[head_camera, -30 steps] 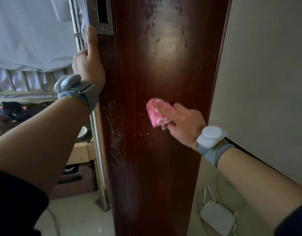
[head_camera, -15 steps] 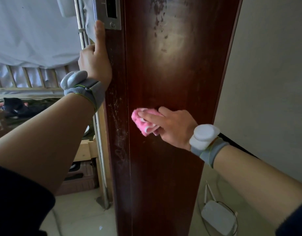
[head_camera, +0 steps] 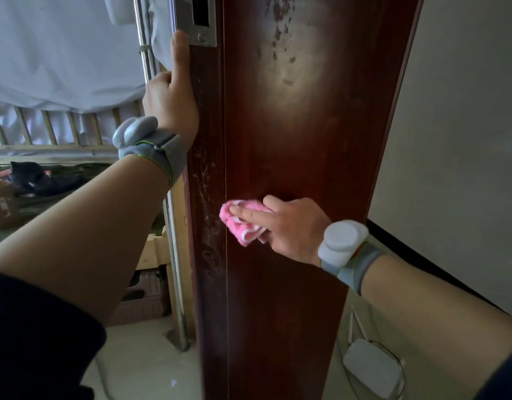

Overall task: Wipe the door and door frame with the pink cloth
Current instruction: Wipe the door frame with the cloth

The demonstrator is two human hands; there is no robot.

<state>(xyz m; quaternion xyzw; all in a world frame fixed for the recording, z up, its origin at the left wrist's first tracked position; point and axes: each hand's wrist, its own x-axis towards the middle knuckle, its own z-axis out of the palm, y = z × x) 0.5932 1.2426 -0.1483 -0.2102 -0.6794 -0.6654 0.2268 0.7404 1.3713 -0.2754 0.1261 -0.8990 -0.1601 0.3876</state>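
1. Two hands are at work. My left hand (head_camera: 171, 111) grips the left edge of the door (head_camera: 292, 140) just below the metal plate (head_camera: 204, 21). Its thumb lies straight up the edge and its fingers wrap round behind, out of sight. My right hand (head_camera: 289, 226) presses the pink cloth (head_camera: 240, 223) to the door face, close to that left edge. The index finger lies straight across the cloth and the lower fingers curl round the bunched part.
2. Risk, cloth slip: only part of the cloth is under my fingers, so a hard stroke could drag it loose.
3. Risk, door swing: wiping pressure may push the door away if the left grip relaxes.
4. Risk, thumb contact: the thumb tip touches the plate's lower corner, so sliding the hand upward could scrape it.
5. Risk, missed dirt: the white scuffs (head_camera: 208, 226) lie just left of the cloth and the dark spots (head_camera: 278, 24) sit far up the face.
6. Room: the face is open above and below the cloth. To the left, a metal pole (head_camera: 146, 53) stands close beside the edge. To the right is the wall (head_camera: 465, 140). A white box (head_camera: 373, 370) lies on the floor near the door's foot.
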